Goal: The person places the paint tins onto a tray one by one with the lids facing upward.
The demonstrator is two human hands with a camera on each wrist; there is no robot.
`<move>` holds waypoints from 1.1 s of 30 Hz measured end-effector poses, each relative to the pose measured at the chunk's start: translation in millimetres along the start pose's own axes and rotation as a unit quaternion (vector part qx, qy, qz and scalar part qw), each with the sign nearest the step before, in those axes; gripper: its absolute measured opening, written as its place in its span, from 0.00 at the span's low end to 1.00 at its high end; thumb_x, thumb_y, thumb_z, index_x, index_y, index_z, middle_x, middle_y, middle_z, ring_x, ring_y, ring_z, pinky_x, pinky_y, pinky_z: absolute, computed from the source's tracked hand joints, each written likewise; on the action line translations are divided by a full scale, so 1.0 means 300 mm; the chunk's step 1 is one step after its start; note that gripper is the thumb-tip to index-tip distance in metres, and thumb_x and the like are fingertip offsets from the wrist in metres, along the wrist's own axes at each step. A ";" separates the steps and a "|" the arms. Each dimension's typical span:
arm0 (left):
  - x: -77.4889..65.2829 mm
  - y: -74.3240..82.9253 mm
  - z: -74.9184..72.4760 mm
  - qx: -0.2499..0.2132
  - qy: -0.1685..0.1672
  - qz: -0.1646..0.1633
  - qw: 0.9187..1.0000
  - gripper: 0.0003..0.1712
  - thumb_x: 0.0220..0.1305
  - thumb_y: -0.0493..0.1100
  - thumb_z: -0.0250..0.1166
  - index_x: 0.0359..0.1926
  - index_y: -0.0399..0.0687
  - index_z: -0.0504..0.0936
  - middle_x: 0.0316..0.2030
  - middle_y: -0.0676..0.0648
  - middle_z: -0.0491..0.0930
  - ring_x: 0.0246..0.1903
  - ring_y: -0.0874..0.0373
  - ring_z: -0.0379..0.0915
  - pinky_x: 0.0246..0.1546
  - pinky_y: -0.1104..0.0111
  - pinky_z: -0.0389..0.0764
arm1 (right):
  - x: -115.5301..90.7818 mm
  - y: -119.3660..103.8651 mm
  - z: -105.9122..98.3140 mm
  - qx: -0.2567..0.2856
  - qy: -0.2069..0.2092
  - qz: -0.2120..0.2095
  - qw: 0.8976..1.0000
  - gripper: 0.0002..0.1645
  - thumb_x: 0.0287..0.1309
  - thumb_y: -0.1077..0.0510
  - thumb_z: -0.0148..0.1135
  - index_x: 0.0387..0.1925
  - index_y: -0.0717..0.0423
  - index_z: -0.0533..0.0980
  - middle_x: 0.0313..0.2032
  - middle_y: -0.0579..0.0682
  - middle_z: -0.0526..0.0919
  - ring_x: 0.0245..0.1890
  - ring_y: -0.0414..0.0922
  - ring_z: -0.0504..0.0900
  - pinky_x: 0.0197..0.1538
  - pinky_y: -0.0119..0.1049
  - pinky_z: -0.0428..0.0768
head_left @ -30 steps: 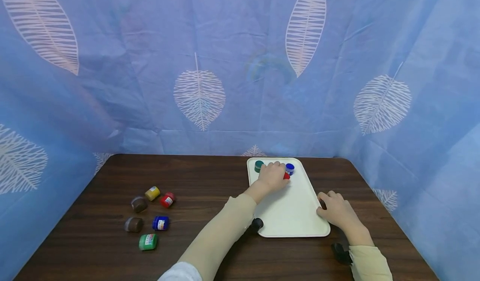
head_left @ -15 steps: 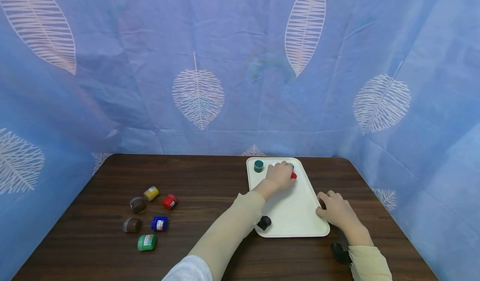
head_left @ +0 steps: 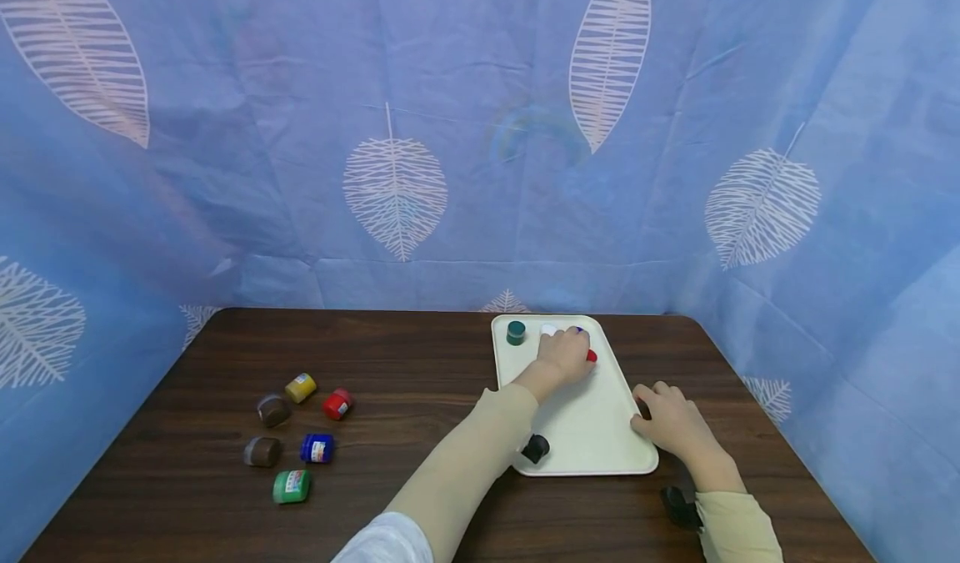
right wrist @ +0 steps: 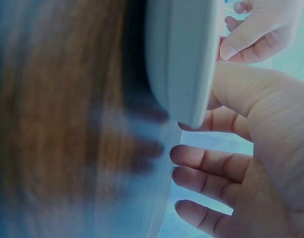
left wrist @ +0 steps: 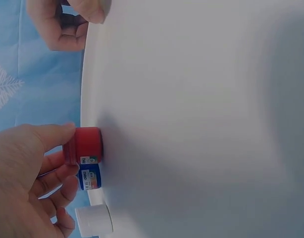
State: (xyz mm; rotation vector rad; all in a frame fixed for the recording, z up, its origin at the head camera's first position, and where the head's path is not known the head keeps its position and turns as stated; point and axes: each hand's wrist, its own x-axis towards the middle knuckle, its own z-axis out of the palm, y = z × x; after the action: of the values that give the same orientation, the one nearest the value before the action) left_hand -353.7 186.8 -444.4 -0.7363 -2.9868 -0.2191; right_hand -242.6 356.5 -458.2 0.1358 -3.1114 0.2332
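Note:
My left hand (head_left: 562,356) is over the far part of a white tray (head_left: 592,434). In the left wrist view its thumb and fingers pinch a red paint jar (left wrist: 88,145) by the lid end, low at the tray. A blue paint jar (left wrist: 90,178) stands just behind the red one, and a white jar (left wrist: 95,220) is beside them. At the tray's far left corner sits a dark green jar (head_left: 516,333). My right hand (head_left: 675,421) holds the tray's right edge between thumb and index finger, with the other fingers spread below the rim.
On the left of the dark wooden table (head_left: 405,354) lie several paint jars: a yellow jar (head_left: 301,388), a red jar (head_left: 338,404), a blue jar (head_left: 317,448), a green jar (head_left: 291,486) and brown ones. A blue leaf-patterned cloth (head_left: 480,171) hangs behind.
My left hand has moved right across the tray's far end with the red paint jar, uncovering the white jar and covering most of the blue one. My right hand has stayed at the edge.

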 end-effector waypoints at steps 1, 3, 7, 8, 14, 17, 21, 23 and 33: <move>0.000 0.002 0.003 0.000 0.001 0.000 1.000 0.20 0.63 0.61 0.62 0.49 0.56 0.78 0.44 0.56 0.79 0.43 0.60 0.78 0.46 0.62 0.76 | 0.000 0.000 0.001 0.001 0.000 0.000 1.000 0.13 0.53 0.56 0.61 0.41 0.56 0.75 0.34 0.56 0.74 0.32 0.51 0.69 0.34 0.51 0.70; 0.001 0.006 0.009 -0.001 0.004 -0.002 1.000 0.20 0.62 0.61 0.63 0.48 0.57 0.79 0.43 0.56 0.79 0.42 0.60 0.78 0.44 0.62 0.76 | 0.001 0.001 0.001 0.001 0.000 -0.001 1.000 0.13 0.53 0.56 0.61 0.41 0.56 0.75 0.34 0.56 0.74 0.32 0.51 0.69 0.34 0.51 0.70; 0.003 0.009 0.020 0.001 0.013 -0.005 1.000 0.22 0.61 0.63 0.64 0.48 0.56 0.79 0.42 0.55 0.79 0.41 0.59 0.78 0.41 0.63 0.76 | 0.004 -0.001 0.000 0.000 0.004 -0.004 1.000 0.13 0.53 0.56 0.62 0.40 0.56 0.75 0.33 0.56 0.74 0.32 0.52 0.70 0.33 0.50 0.70; 0.002 0.009 0.022 0.002 0.016 -0.007 1.000 0.22 0.60 0.64 0.64 0.47 0.57 0.79 0.42 0.55 0.80 0.40 0.60 0.78 0.41 0.64 0.76 | 0.005 -0.002 0.000 -0.001 0.004 -0.005 1.000 0.13 0.53 0.56 0.62 0.40 0.56 0.75 0.33 0.56 0.74 0.32 0.52 0.70 0.33 0.51 0.70; -0.009 0.002 0.021 0.005 0.019 -0.006 1.000 0.24 0.60 0.65 0.63 0.49 0.57 0.77 0.43 0.55 0.80 0.42 0.59 0.77 0.43 0.63 0.76 | 0.008 -0.003 -0.003 -0.002 0.003 -0.008 1.000 0.14 0.53 0.56 0.62 0.41 0.56 0.75 0.35 0.57 0.76 0.34 0.53 0.72 0.34 0.53 0.72; -0.022 -0.006 0.002 0.006 0.015 -0.004 1.000 0.26 0.60 0.65 0.63 0.51 0.57 0.77 0.45 0.55 0.80 0.43 0.58 0.77 0.45 0.62 0.76 | 0.010 -0.003 -0.004 -0.001 0.003 -0.009 1.000 0.13 0.53 0.56 0.62 0.41 0.56 0.75 0.34 0.56 0.75 0.33 0.52 0.70 0.34 0.52 0.71; -0.042 -0.019 -0.029 0.006 0.007 -0.005 1.000 0.28 0.58 0.66 0.64 0.53 0.57 0.76 0.45 0.55 0.80 0.44 0.58 0.76 0.45 0.62 0.76 | 0.014 -0.001 -0.002 -0.001 0.004 -0.010 1.000 0.13 0.53 0.56 0.62 0.40 0.56 0.74 0.34 0.57 0.75 0.33 0.52 0.70 0.35 0.53 0.71; -0.053 -0.026 -0.039 0.006 0.003 -0.004 1.000 0.29 0.58 0.66 0.65 0.54 0.56 0.76 0.45 0.55 0.80 0.44 0.58 0.76 0.45 0.62 0.76 | 0.015 0.002 -0.001 0.002 0.002 -0.009 1.000 0.14 0.53 0.56 0.62 0.41 0.56 0.75 0.35 0.58 0.76 0.34 0.53 0.71 0.36 0.54 0.72; -0.134 -0.051 -0.078 -0.008 0.015 0.010 1.000 0.27 0.58 0.64 0.66 0.53 0.57 0.79 0.45 0.54 0.81 0.47 0.57 0.78 0.50 0.57 0.77 | 0.006 0.012 0.011 0.011 0.000 -0.005 1.000 0.14 0.54 0.56 0.61 0.41 0.56 0.75 0.35 0.57 0.76 0.34 0.52 0.70 0.36 0.53 0.71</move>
State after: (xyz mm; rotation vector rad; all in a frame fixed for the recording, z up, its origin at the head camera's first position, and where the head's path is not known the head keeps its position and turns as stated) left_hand -324.7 151.3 -426.8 -0.7578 -2.9506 -0.2508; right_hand -244.8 359.5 -462.0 0.1527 -3.1085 0.2685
